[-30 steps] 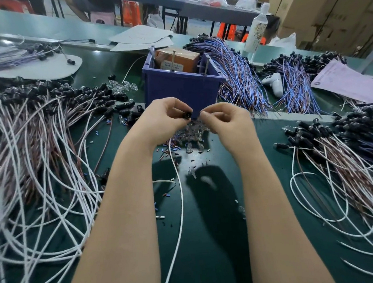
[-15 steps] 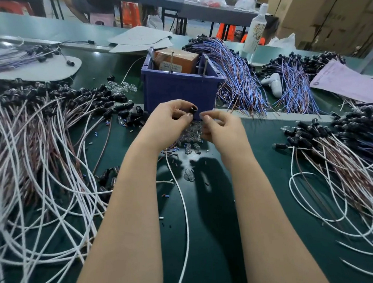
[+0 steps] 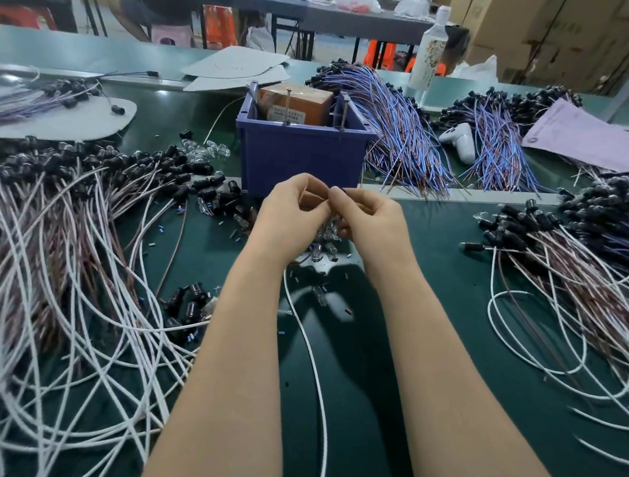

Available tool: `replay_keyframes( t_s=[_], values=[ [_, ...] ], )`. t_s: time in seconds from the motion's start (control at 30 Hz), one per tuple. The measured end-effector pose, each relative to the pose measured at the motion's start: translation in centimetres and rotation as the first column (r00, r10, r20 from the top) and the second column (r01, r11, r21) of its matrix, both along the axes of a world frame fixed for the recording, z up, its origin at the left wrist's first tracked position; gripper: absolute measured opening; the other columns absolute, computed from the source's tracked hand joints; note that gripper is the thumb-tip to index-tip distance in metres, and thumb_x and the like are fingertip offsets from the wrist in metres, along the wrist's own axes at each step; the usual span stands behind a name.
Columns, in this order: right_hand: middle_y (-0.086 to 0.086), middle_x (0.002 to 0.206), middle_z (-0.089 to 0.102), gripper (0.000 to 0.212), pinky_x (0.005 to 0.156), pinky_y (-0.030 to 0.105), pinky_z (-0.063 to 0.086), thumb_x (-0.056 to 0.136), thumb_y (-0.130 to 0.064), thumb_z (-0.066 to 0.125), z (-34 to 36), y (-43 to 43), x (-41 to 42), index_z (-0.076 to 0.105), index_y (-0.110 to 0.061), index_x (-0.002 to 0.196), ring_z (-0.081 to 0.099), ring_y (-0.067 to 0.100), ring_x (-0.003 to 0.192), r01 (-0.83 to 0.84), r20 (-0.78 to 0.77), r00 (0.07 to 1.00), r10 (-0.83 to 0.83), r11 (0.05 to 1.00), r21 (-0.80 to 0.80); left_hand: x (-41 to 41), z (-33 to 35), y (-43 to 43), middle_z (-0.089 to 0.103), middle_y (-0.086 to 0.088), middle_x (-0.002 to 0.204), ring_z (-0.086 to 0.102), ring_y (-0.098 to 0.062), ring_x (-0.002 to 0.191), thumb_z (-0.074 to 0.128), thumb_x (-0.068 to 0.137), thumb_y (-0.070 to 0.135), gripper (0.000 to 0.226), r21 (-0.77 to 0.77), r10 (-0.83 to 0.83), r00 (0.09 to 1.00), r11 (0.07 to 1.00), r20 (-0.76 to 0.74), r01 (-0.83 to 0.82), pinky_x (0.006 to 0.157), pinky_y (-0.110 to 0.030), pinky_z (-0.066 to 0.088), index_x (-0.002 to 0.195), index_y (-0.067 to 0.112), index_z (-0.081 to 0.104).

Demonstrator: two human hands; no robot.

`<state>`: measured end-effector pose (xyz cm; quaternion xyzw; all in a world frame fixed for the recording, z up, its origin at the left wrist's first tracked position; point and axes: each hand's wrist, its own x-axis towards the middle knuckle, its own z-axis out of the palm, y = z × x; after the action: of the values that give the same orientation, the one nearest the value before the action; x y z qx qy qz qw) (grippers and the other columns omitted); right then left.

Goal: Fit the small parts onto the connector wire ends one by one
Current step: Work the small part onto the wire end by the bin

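Two bare forearms reach in from 7 and 5 o'clock, converging toward 12. The left hand (image 3: pixel 290 221) curls its fingers round the end of a white wire (image 3: pixel 307 353). The right hand (image 3: pixel 372 223), fingers bent, pinches a barely visible small part (image 3: pixel 339 191) against the left's fingertips.

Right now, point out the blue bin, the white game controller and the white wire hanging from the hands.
blue bin (image 3: pixel 298 159), head view, front wall.
white game controller (image 3: pixel 458 142), head view, middle of its body.
white wire (image 3: pixel 321 397), head view, mid-run between the forearms.
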<state>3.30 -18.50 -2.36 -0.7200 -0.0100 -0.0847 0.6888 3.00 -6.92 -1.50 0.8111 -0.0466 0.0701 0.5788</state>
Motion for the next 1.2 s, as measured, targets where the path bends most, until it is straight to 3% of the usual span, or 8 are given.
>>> replay_keyframes(
  t_s=[0.17,0.3,0.47,0.9,1.2],
  values=[
    [-0.003,0.064,0.059,0.015,0.053,0.016,0.044,0.092,-0.020,0.062,0.05,-0.73,0.23,0.067,-0.006,0.088,0.049,0.003,0.052,0.055,-0.034,0.998,-0.050,0.987,0.149,0.10,-0.21,-0.02,0.071,0.000,0.091,0.066,-0.014,0.089,0.065,0.088,0.020,0.007,0.094,-0.018,1.000,0.995,-0.012,0.019,0.089,-0.035,0.052,0.095,0.017,0.067],
    [-0.003,0.063,0.061,0.010,0.053,0.015,0.046,0.090,-0.017,0.064,0.12,-0.81,0.20,0.066,-0.008,0.085,0.052,0.004,0.052,0.014,-0.055,0.999,0.000,0.969,0.248,0.02,-0.27,-0.08,0.072,0.001,0.087,0.067,-0.015,0.087,0.062,0.091,0.020,0.006,0.116,-0.021,1.000,0.993,0.001,0.021,0.087,-0.035,0.053,0.089,0.019,0.067],
    [-0.010,0.055,0.060,0.009,0.053,0.015,0.046,0.088,-0.011,0.066,0.04,-0.67,0.24,0.065,-0.011,0.079,0.051,0.002,0.050,-0.038,-0.018,0.999,0.042,0.980,0.193,0.01,-0.39,-0.06,0.071,0.002,0.086,0.066,-0.013,0.086,0.059,0.093,0.017,0.009,0.174,0.006,0.999,0.985,0.051,-0.015,0.083,-0.027,0.051,0.091,0.017,0.068],
    [-0.013,0.053,0.060,0.012,0.052,0.014,0.044,0.089,-0.012,0.064,-0.10,-0.55,0.19,0.065,-0.014,0.078,0.051,-0.002,0.049,-0.054,0.045,0.998,0.050,0.994,0.096,-0.01,-0.48,-0.35,0.072,-0.004,0.096,0.066,-0.017,0.094,0.057,0.094,0.015,0.016,0.174,0.034,0.999,0.984,0.032,-0.039,0.092,-0.034,0.050,0.102,0.009,0.069],
    [-0.006,0.060,0.060,0.014,0.054,0.016,0.046,0.090,-0.009,0.062,-0.05,-0.26,-0.01,0.065,-0.013,0.077,0.052,0.001,0.050,-0.049,0.054,0.998,0.045,0.996,0.081,-0.11,-0.69,-0.53,0.072,-0.005,0.099,0.066,-0.017,0.096,0.056,0.094,0.015,0.020,0.174,0.042,0.999,0.984,0.024,-0.046,0.093,-0.035,0.050,0.109,0.007,0.068]
  ],
)
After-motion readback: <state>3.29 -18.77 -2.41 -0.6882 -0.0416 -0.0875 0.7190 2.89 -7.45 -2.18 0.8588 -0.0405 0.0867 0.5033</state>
